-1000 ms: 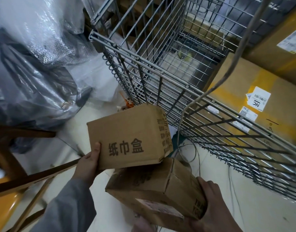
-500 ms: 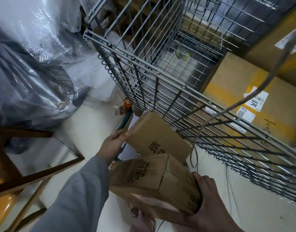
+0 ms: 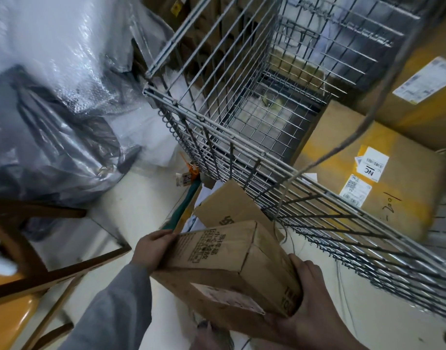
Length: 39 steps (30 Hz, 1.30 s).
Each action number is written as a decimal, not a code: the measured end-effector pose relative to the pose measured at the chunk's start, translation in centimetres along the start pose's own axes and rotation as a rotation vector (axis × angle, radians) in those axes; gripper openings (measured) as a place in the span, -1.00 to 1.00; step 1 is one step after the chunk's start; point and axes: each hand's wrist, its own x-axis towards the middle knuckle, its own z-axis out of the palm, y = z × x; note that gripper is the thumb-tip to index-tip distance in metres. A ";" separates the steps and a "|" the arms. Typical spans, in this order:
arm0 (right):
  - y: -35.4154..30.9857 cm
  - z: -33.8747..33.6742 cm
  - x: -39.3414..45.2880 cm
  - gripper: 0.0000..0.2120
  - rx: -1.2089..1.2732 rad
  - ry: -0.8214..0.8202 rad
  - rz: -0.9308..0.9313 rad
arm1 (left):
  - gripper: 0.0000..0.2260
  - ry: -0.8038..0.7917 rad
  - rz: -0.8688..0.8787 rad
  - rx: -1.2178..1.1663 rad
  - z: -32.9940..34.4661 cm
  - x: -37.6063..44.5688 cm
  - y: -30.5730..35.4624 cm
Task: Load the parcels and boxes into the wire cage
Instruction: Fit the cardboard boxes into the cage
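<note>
Below wire cage (image 3: 242, 102): left hand (image 3: 153, 248) grip curled on brown box (image 3: 232, 263) left end; right hand (image 3: 310, 306) grip wraps right end from beneath.

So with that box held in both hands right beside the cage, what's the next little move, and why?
Probably lift the box up over the cage rim and lower it inside. The left hand and right hand grip it at opposite ends, below the top rail, and the cage floor looks bare. The smaller box lies outside against the wire.
</note>
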 end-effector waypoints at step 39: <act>-22.2 -18.7 -22.4 0.09 0.451 0.632 -0.406 | -0.80 0.201 0.787 -0.244 -20.0 -35.9 24.1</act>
